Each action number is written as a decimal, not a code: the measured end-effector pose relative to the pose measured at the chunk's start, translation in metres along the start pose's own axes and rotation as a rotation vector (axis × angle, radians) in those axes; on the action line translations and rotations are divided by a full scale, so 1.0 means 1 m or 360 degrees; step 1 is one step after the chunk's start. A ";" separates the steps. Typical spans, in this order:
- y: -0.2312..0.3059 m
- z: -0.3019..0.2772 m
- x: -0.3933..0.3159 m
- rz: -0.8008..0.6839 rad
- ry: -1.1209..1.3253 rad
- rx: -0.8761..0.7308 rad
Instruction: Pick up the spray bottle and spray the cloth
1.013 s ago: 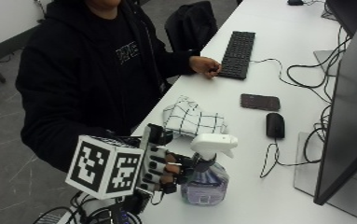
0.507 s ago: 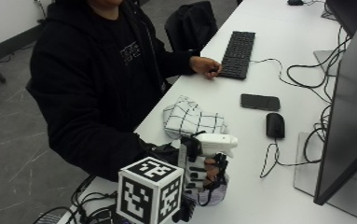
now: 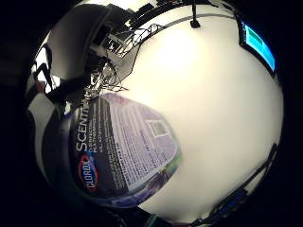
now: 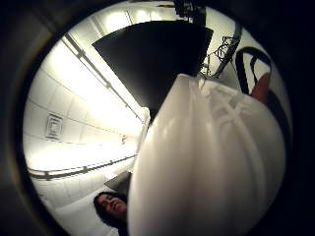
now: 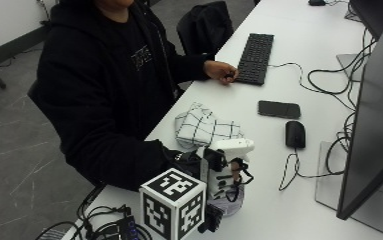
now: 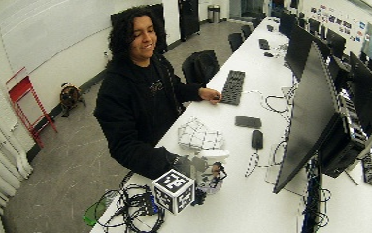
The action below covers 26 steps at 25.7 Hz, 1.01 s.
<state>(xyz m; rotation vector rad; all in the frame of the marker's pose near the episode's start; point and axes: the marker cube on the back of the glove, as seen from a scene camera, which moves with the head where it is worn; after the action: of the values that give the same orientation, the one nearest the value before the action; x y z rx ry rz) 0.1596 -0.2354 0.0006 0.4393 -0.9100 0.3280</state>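
closing in now, the right hand (image 5: pixel 207 167) swings its grip around the spray bottle (image 5: pixel 227 175), which stands on the table (image 5: pixel 277 210) just beside the cloth (image 5: pixel 204 127); lift and aim come next.

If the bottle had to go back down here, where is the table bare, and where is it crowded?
Bare patches: the table between the keyboard and the phone, and between the checked cloth and the mouse. Crowded: cables beside the monitor, and the near edge where the gloved right hand grips the spray bottle.
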 end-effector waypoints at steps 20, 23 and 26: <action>0.025 -0.029 -0.082 -0.0256 0.0329 -0.0115; 0.042 -0.040 -0.103 -0.0277 0.0564 -0.0353; 0.050 -0.034 -0.123 -0.0322 0.0823 -0.0594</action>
<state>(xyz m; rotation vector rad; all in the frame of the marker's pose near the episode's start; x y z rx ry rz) 0.0893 -0.1865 -0.1065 0.0872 -0.4004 0.0723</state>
